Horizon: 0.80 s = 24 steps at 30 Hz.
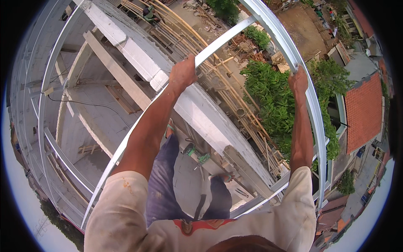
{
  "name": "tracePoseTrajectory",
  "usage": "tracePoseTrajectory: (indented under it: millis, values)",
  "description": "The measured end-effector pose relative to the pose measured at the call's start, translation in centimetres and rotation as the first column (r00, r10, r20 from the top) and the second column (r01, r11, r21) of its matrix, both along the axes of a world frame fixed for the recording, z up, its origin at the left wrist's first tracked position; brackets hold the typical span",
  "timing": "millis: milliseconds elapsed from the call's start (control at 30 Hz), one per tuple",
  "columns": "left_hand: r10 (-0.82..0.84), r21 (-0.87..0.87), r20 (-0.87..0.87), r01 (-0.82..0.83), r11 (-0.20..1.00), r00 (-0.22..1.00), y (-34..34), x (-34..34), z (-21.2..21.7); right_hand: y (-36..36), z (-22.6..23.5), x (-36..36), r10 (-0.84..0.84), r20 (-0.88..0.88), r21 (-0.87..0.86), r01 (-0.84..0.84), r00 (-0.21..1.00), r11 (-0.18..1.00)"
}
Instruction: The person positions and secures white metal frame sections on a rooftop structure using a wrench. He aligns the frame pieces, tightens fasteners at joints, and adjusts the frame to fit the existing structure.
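My left hand (184,74) is closed around a silvery metal bar (224,40) that slants from lower left to upper right. At its upper end the bar meets a long metal channel (279,35). My right hand (298,80) grips this channel on the right, its fingers hooked over the edge. Both arms are stretched out ahead of me. Below my left forearm, two green power drills (197,155) lie on a ledge near my feet. A pair of pliers (242,192) lies to their right.
A pale concrete beam (205,119) runs diagonally beneath me. Beyond it stands bamboo scaffolding (235,107) with a drop to the ground. More metal framing (43,101) and a wooden plank (115,67) are at left. A leafy tree (268,98) and a red tiled roof (364,113) are at right.
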State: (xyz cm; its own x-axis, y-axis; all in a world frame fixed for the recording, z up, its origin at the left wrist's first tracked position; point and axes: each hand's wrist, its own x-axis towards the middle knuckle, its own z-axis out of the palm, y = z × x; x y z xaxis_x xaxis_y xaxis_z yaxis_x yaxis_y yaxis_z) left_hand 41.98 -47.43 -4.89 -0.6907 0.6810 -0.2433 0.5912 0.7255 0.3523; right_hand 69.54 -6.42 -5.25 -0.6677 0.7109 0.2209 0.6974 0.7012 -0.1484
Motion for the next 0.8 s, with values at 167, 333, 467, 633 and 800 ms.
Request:
tracePoseTrajectory:
  millis: [167,333,467,633,800]
  values:
    - [-0.025,0.048,0.105,0.02,0.999,0.994,-1.7,-4.9,0.8,-2.9,1.7,-9.1,0.03,0.037,0.041,-0.032,0.999,0.999]
    - [-0.025,0.142,0.206,-0.005,0.99,0.978,-3.8,-8.7,-0.7,-5.2,1.6,-14.7,0.012,0.105,0.072,-0.02,0.994,0.997]
    - [-0.042,0.178,0.26,-0.005,0.984,0.965,-5.1,-11.5,-1.8,-5.6,0.8,-18.4,-0.056,0.273,0.039,0.047,0.96,0.998]
    - [-0.07,0.168,0.3,0.02,0.986,0.951,-4.0,-13.7,-1.7,-4.4,-0.3,-21.5,0.027,0.19,0.035,-0.034,0.981,0.999]
    - [-0.085,0.137,0.313,0.044,0.99,0.946,-2.7,-15.7,-1.9,-6.0,0.3,-27.3,-0.134,0.279,0.049,0.125,0.951,0.991]
